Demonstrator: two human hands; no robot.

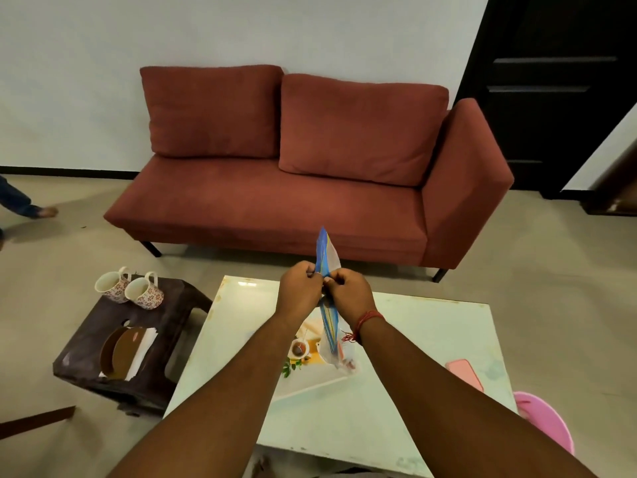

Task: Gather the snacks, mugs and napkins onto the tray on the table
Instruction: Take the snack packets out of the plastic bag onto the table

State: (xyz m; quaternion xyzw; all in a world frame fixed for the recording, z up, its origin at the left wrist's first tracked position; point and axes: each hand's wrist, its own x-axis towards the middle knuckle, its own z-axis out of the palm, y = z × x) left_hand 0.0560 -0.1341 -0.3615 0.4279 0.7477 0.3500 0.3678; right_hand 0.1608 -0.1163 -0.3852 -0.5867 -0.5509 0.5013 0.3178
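Observation:
A blue and clear snack packet hangs upright above the table, gripped in the middle by both my left hand and my right hand. Its lower end dangles over a white printed tray lying on the pale table. Two floral mugs stand side by side on a dark stool to the left. White napkins sit in a brown holder on the same stool.
A pink phone lies on the table's right side. A pink plastic seat is beyond the right edge. A red sofa faces me behind the table. Someone's foot shows at the far left.

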